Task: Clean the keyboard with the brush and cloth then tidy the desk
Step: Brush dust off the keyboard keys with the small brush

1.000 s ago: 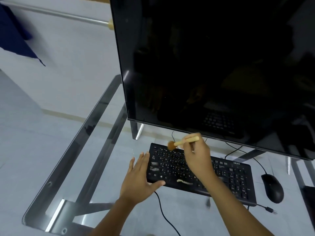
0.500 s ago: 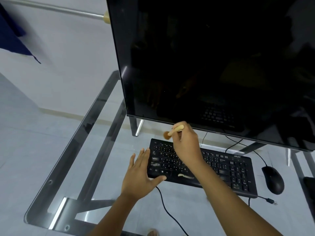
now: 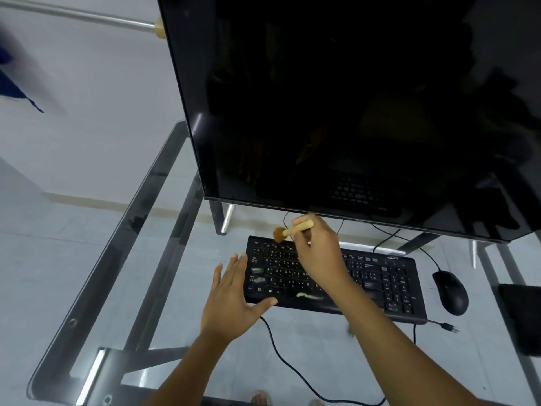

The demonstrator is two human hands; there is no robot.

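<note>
A black keyboard lies on the glass desk in front of a large dark monitor. My right hand grips a small brush with a pale wooden handle and brown bristles. The bristles rest at the keyboard's top left rows. My left hand lies flat with fingers spread at the keyboard's left end, its thumb on the front left corner. A pale smear shows on the space bar. A black, cloth-like thing lies at the right edge, partly cut off.
The monitor towers over the back of the desk on metal legs. A black mouse sits right of the keyboard. A black cable runs from the keyboard toward the near edge, and a loose USB plug lies at the front right.
My right hand with the brush has shifted left and toward the keyboard's back edge, then moved slightly. My left hand has stayed at the keyboard's left end.
</note>
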